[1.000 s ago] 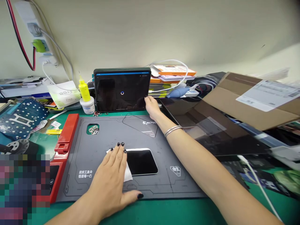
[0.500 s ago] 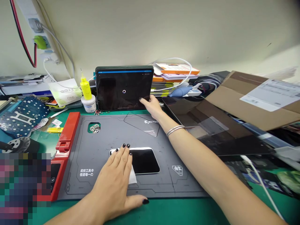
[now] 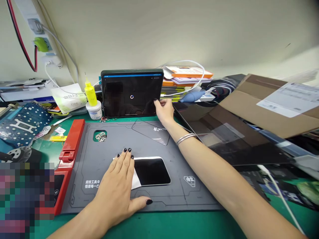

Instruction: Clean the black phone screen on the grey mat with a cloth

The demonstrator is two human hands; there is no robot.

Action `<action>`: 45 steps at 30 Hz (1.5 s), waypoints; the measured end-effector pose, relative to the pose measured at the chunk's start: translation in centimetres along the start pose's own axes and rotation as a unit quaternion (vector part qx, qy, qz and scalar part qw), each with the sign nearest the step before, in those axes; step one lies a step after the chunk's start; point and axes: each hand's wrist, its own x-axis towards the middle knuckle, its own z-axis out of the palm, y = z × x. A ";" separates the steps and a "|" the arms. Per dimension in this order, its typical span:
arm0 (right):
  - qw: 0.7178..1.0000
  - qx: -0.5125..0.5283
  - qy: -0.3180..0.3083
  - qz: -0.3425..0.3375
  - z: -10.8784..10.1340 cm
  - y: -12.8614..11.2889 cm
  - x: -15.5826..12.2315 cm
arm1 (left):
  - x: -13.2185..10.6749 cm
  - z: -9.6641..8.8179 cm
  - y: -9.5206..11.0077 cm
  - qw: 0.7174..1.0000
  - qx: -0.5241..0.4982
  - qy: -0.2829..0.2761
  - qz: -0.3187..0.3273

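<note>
Head: left hand (image 3: pixel 117 186) flat on cloth (image 3: pixel 136 181)

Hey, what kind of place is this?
Probably an electronics repair bench: a grey work mat with a phone lying on it, a blue circuit board at the left, and a tablet propped up behind.

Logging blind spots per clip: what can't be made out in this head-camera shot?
Head view:
Phone, left end: covered by the left hand and a white cloth.
Tablet, lower right corner: behind the right hand; grip unclear; screen text too small.
Bench, lower left: masked by a pixelated block, which also cuts off the red fixture.
Box label: print blurred.
</note>
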 end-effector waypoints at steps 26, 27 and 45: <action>0.943 -0.168 -0.144 -0.247 8.5 -20.0 5.6 | -0.5 -0.4 0.0 0.997 -0.065 -0.044 0.005; 0.944 -0.167 -0.142 -0.248 8.6 -20.0 5.6 | -0.4 -0.5 0.0 0.996 -0.068 -0.049 0.009; 0.945 -0.176 -0.140 -0.236 8.7 -20.3 5.2 | -0.3 -0.3 0.1 0.995 -0.076 -0.047 0.049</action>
